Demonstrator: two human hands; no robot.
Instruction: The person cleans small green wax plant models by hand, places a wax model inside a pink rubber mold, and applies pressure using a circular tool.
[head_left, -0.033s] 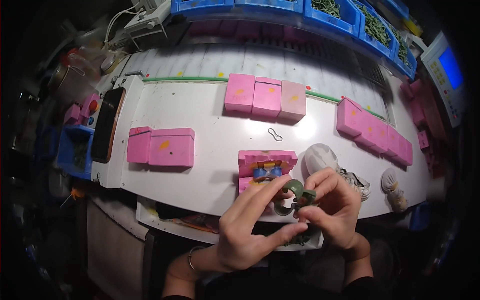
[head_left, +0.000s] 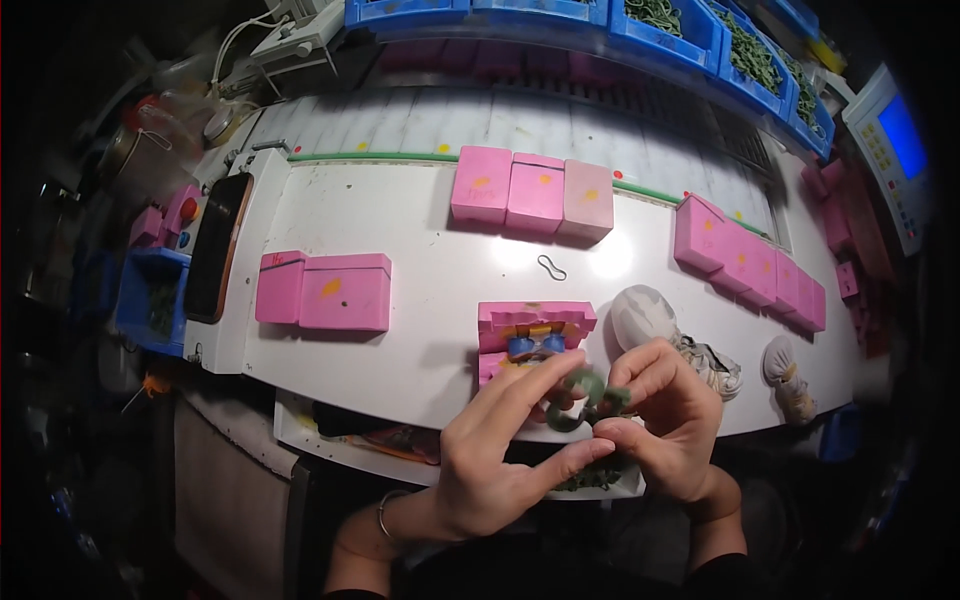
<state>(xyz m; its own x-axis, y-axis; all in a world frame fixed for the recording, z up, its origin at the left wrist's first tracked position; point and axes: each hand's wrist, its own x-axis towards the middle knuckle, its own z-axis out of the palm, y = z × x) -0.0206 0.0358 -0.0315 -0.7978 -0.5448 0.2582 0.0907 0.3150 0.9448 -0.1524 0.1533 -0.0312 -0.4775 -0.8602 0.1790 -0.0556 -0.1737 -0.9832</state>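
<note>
Both hands meet over the table's near edge around a green, waxy-looking ring-shaped piece (head_left: pixel 572 402), slightly blurred, with a stubby part on its right side. My right hand (head_left: pixel 672 415) pinches that stubby part between thumb and curled fingers. My left hand (head_left: pixel 500 430) curves about the ring from the left, its fingertips at the ring's upper edge and its thumb below, close to the right thumb. Just beyond the fingers stands an opened pink mold (head_left: pixel 535 312) with blue and yellow inside its hollow; my left fingers partly cover it.
Pink mold blocks stand at the left (head_left: pixel 345 295), at the back (head_left: pixel 537 195) and in a right-hand row (head_left: pixel 740 268). A metal loop (head_left: pixel 551 267) lies mid-table. White cloth bundles (head_left: pixel 643 318) rest near my right hand. Blue bins (head_left: pixel 665 45) hold green pieces. A phone (head_left: pixel 218 250) lies left.
The green piece has turned slightly in my fingers and looks more blurred. My left thumb has shifted up a little, nearer the right thumb.
</note>
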